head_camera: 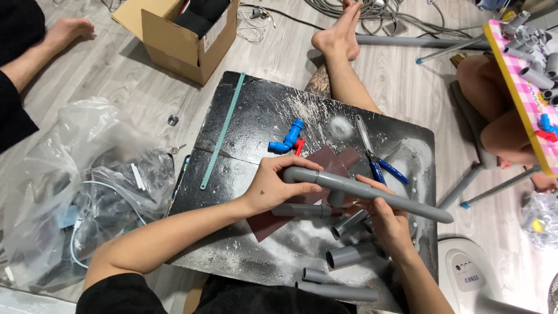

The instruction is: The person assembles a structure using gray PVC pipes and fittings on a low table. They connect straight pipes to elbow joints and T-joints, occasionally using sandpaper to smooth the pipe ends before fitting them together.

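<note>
Grey plastic pipe assembly point(372, 195): long straight tube with socket fitting at left end and short tee branch pointing down mid-length. Held above black board, axis running from 10 o'clock end down to 4 o'clock end, free end jutting past fingers. Surface matte, uncut ends open.

Bright even light, sharp, wide-angle distortion

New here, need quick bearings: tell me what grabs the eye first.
Both hands, left hand and right hand, grip a long grey pipe over a black board on the floor. A blue tap lies near the board's middle, blue-handled pliers to its right, and short pipe pieces nearest the person.
</note>
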